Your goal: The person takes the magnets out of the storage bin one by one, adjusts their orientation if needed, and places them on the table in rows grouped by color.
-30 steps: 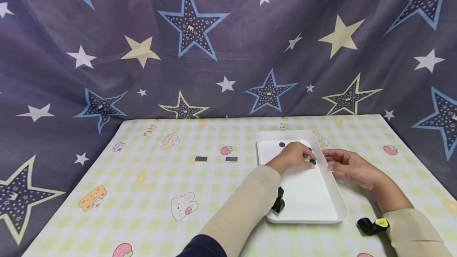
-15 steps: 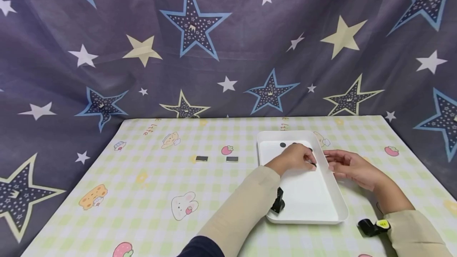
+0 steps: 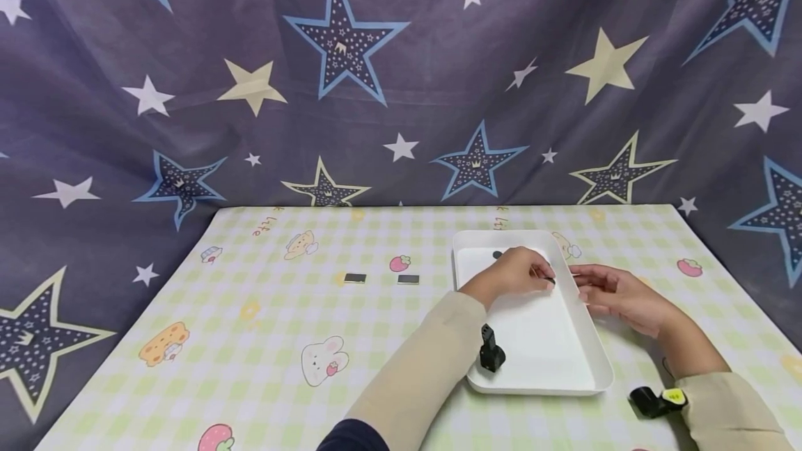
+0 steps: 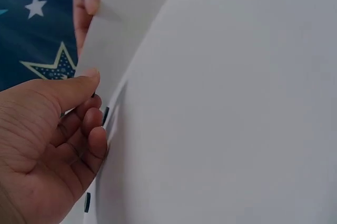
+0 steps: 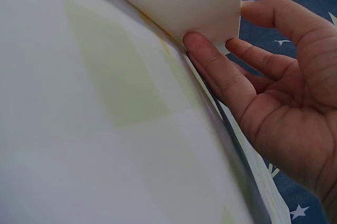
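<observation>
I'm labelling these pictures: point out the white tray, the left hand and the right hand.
White tray (image 3: 540, 348), head view, on its bare floor.
Left hand (image 3: 515, 270), head view, on its back.
Right hand (image 5: 292, 100), right wrist view, on the palm.

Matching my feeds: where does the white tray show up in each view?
Head: the white tray lies right of centre, the left hand over it.
Left wrist: its pale floor fills the centre and right.
Right wrist: its outer wall shows at top centre.
Shared landmark: the right hand, right of the tray in head, upper left in left wrist, at right in right wrist.
</observation>
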A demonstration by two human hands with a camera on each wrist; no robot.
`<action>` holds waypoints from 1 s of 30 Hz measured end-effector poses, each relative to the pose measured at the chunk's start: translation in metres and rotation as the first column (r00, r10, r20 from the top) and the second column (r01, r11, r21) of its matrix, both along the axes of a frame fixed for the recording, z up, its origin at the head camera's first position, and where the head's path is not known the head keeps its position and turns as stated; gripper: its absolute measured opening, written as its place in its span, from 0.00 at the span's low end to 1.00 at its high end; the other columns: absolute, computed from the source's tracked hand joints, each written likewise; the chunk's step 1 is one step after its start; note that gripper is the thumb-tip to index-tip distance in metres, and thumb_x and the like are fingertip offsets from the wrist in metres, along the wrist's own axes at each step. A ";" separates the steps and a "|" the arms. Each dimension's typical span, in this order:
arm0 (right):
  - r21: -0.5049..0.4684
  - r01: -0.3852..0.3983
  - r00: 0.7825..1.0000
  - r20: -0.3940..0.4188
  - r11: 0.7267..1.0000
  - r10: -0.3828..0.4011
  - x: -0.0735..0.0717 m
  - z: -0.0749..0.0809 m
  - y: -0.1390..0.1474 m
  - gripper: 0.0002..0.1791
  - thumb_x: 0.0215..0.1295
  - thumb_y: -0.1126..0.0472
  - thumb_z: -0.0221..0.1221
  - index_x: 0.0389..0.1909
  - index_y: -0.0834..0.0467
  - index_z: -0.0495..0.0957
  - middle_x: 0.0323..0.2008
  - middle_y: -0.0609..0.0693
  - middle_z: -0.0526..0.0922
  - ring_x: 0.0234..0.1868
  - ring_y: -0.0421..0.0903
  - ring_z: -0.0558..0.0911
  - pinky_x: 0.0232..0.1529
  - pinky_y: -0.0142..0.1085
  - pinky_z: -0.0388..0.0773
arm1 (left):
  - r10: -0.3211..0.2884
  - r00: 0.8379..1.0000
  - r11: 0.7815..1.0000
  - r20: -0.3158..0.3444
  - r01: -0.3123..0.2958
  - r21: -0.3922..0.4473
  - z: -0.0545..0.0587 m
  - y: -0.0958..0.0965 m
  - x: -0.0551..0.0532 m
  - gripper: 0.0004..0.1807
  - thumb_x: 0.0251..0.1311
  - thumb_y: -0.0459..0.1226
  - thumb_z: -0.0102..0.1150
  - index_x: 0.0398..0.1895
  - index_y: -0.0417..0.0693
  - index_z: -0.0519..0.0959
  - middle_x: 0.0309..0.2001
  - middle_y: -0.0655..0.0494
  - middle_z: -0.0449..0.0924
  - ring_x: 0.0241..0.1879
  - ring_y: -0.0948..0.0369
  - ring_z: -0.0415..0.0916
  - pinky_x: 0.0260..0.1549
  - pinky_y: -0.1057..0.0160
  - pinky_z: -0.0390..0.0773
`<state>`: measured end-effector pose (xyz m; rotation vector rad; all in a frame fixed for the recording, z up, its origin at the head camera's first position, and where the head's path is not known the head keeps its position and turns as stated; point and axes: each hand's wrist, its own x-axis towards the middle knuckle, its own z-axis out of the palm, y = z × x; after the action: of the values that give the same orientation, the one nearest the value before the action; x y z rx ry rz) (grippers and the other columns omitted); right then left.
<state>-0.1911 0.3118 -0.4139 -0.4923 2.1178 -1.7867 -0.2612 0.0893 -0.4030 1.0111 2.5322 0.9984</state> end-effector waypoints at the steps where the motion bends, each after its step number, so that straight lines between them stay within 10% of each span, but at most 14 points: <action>1: 0.000 -0.001 1.000 0.000 1.000 0.001 0.000 0.000 0.000 0.30 0.74 0.69 0.50 0.68 0.80 0.49 0.53 0.45 0.77 0.51 0.38 0.79 0.46 0.37 0.81 | 0.000 1.000 1.000 0.000 0.000 0.005 0.001 -0.001 0.000 0.07 0.60 0.36 0.67 0.40 0.46 0.86 0.31 0.62 0.83 0.29 0.73 0.74 0.32 0.81 0.70; 11: 0.012 0.008 1.000 0.005 1.000 -0.008 -0.001 0.001 0.002 0.31 0.74 0.68 0.50 0.69 0.79 0.50 0.53 0.45 0.77 0.51 0.39 0.80 0.46 0.38 0.81 | 0.030 0.998 0.992 -0.054 -0.023 0.121 0.017 -0.004 0.004 0.08 0.61 0.37 0.66 0.42 0.48 0.87 0.33 0.63 0.83 0.31 0.74 0.73 0.32 0.81 0.71; 30: 0.025 0.018 1.000 0.008 1.000 -0.018 -0.001 -0.001 0.002 0.29 0.74 0.68 0.50 0.68 0.78 0.52 0.52 0.44 0.78 0.51 0.38 0.80 0.46 0.38 0.81 | -0.029 0.997 0.996 -0.075 0.036 0.084 0.045 -0.027 0.017 0.09 0.61 0.38 0.66 0.43 0.48 0.86 0.36 0.63 0.84 0.32 0.74 0.75 0.33 0.80 0.72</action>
<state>-0.1919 0.3141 -0.4149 -0.4595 2.1430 -1.7663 -0.2446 0.0624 -0.3576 1.1292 2.5422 1.0875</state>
